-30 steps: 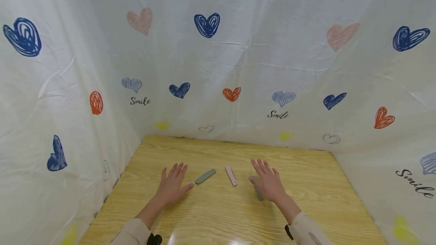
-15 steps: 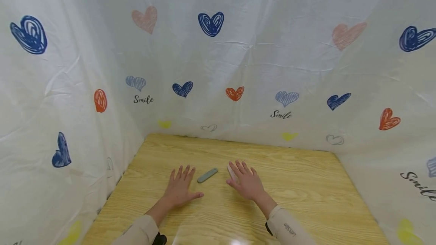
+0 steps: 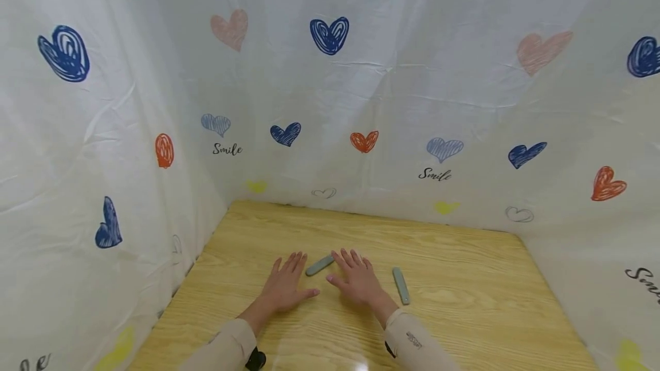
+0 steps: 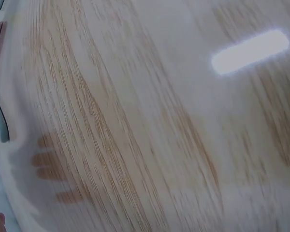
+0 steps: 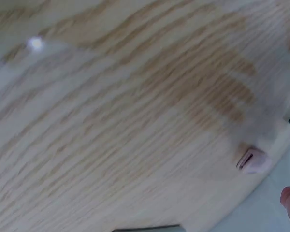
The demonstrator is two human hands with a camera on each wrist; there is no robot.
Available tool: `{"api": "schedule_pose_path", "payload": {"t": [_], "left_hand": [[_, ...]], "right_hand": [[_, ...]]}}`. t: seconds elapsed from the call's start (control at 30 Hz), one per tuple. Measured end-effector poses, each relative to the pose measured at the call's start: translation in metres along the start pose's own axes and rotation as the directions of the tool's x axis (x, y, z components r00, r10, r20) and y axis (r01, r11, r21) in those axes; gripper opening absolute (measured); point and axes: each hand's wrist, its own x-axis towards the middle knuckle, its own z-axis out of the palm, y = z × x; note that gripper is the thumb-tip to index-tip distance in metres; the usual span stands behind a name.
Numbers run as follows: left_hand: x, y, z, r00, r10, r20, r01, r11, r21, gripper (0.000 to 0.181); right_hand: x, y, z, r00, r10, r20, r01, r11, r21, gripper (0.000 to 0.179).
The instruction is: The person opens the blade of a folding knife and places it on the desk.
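Observation:
My left hand [image 3: 283, 289] is spread palm down over the table, just left of a slim grey-green bar [image 3: 318, 265] with rounded ends. My right hand [image 3: 357, 282] is also flat with straight fingers, its fingertips beside that bar's far end. A similar pink bar [image 5: 253, 161], with a dark slot in its end, lies near the right fingers in the right wrist view; the right hand hides it from the head. Right of that hand lies a second grey-green bar [image 3: 401, 285]. Neither hand holds anything. The wrist views show fingers apart from their reflections on the tabletop.
The wood-grain table [image 3: 464, 302] is glossy and reflects a lamp. A white curtain [image 3: 392, 90] printed with hearts and "Smile" hangs along the table's back and sides.
My right hand has swept left, from over the right grey-green bar to over the pink one. My left hand has shifted slightly right. The bars appear to have stayed put.

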Motion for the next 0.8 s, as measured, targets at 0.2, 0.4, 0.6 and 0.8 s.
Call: {"api": "schedule_pose_path", "payload": {"t": [0.2,0.4,0.6,0.8], "left_hand": [[0.007,0.004,0.009,0.999,0.016,0.033,-0.015,0.999,-0.038,0.101],[0.008,0.003,0.011,0.998,-0.024,0.062,0.027,0.998,-0.049,0.107],[0.009,-0.003,0.011,0.995,-0.045,0.086,0.047,0.999,-0.028,0.105],[0.011,-0.006,0.01,0.997,-0.055,0.057,0.057,0.998,-0.032,0.101]], "right_hand": [[0.006,-0.004,0.013,0.999,-0.011,0.03,0.013,0.999,-0.041,0.066],[0.01,-0.006,0.022,0.998,0.009,0.055,-0.003,0.995,-0.103,0.065],[0.01,-0.009,0.023,0.998,0.033,0.047,-0.029,0.996,-0.087,0.065],[0.012,-0.011,0.025,0.998,0.039,0.039,-0.037,0.998,-0.045,0.067]]}}
